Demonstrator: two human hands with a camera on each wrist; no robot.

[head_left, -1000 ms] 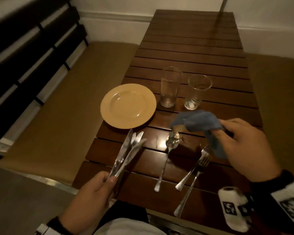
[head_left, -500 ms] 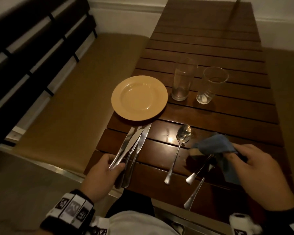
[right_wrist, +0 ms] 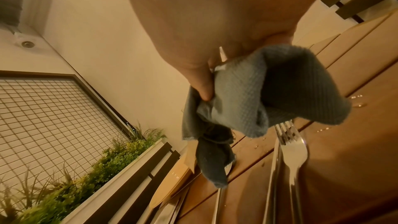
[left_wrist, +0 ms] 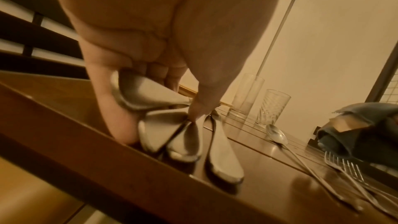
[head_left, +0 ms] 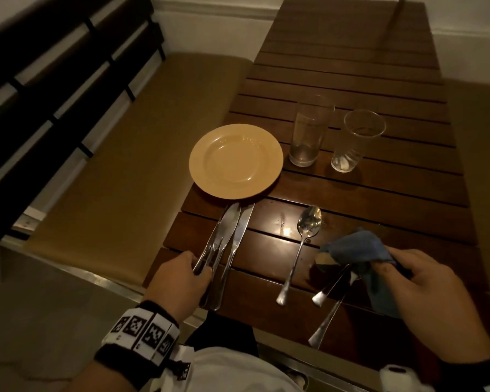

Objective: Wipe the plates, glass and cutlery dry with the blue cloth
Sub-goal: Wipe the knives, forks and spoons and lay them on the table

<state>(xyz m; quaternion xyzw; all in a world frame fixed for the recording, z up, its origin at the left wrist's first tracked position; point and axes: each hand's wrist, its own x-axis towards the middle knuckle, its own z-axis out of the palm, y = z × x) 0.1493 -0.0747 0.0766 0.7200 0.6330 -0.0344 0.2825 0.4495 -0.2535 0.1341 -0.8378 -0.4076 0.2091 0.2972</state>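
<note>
My left hand [head_left: 203, 268] pinches the handles of a bundle of table knives [head_left: 228, 236] that lie fanned on the wooden table [head_left: 379, 199], blades pointing at the yellow plate [head_left: 235, 161]. The left wrist view shows thumb and fingers closed on the upper knife handles [left_wrist: 148, 96], the lower ones resting on the wood. My right hand [head_left: 391, 267] grips the bunched blue cloth [head_left: 354, 247] just above the tines of two forks [head_left: 330, 290]. A spoon [head_left: 303, 244] lies between knives and forks. Two clear glasses [head_left: 309, 131] [head_left: 357, 140] stand behind. The cloth [right_wrist: 258, 91] hangs over the forks [right_wrist: 290, 151].
A tan padded bench [head_left: 119, 171] with a dark slatted back runs along the table's left side. The table's near edge [head_left: 181, 315] is right under my left hand. Water drops [right_wrist: 357, 101] sit on the wood by the forks. White wall behind.
My left hand brought the knives down from the air onto the table's near left part. My right hand carried the cloth from above the spoon's bowl back to over the forks.
</note>
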